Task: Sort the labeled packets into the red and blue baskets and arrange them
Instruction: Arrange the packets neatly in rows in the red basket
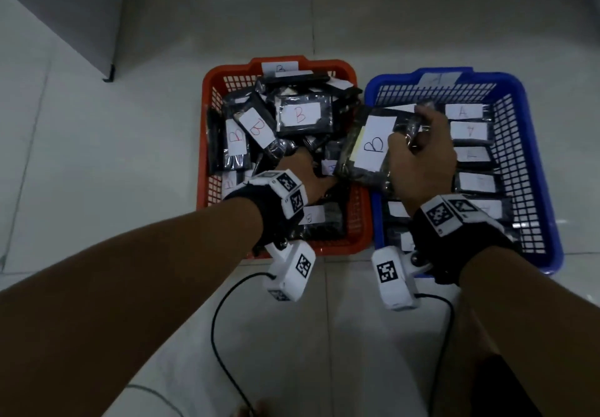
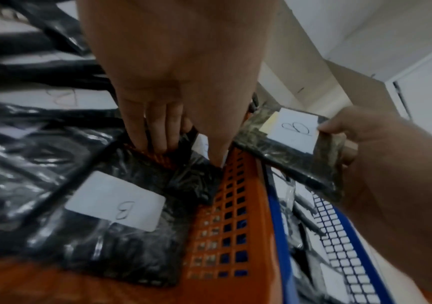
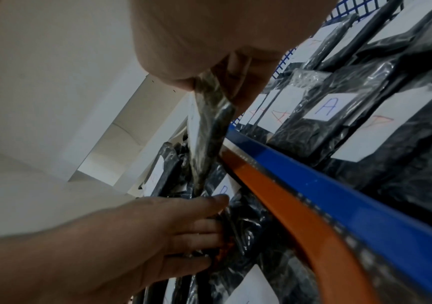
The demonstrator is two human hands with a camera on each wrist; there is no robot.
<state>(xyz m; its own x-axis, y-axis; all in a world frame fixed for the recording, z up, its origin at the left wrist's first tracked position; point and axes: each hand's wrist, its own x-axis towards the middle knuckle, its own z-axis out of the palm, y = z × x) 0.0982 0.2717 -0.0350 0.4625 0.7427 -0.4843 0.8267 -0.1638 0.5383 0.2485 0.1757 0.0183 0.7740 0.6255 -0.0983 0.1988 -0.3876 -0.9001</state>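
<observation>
Fingers point(image 1: 418, 118) of the right hand point(image 1: 422, 157) pinch a B packet point(image 1: 367, 147) over both rims, while the left hand point(image 2: 173, 86), fingers straight, parts packets; lay it flat in the red basket point(image 1: 227, 71).

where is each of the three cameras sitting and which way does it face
Head: worn on the head, facing down at the red basket and blue basket; both forearms and hands show.
Left wrist: looks along the left hand into the red basket.
Right wrist: looks along the right hand over both basket rims.
All three share the B packet gripped by the right hand.
</observation>
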